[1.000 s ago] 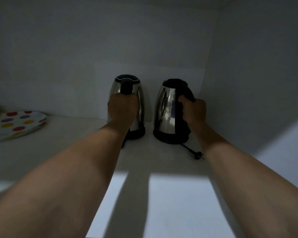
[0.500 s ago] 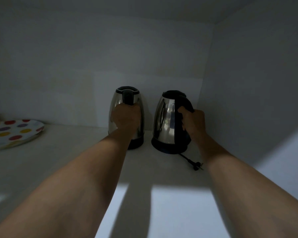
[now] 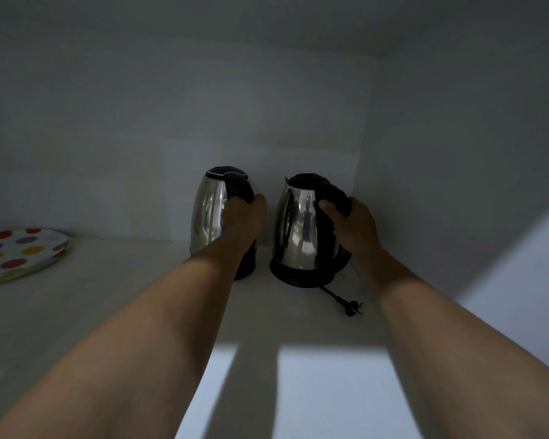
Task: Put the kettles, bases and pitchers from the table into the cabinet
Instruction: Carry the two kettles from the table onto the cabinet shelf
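Inside a dim white cabinet, both forearms reach fwd onto the shelf. Two stainless electric kettles w/ black lids and handles stand upright side by side near the back right corner, close together but w/ a narrow gap between them. Left hand is clenched round the black handle of the left kettle; its fingers wrap the far side and are mostly hidden, only the back of the hand showing. Left kettle's lower part is partly covered by the wrist, so whether a separate base sits under it can't be told. Right hand is wrapped round the curved black handle of the right kettle, thumb pressed on the handle's inner side. Right kettle sits on a black base, flat on the shelf. A black power cord runs from that base toward the front right and ends in a plug lying on the shelf just beside the right wrist. Far left, well apart from the kettles, a white plate w/ red, yellow and purple dots lies on the same shelf. Front of the shelf is lit in pale patches, w/ arm shadows across them.
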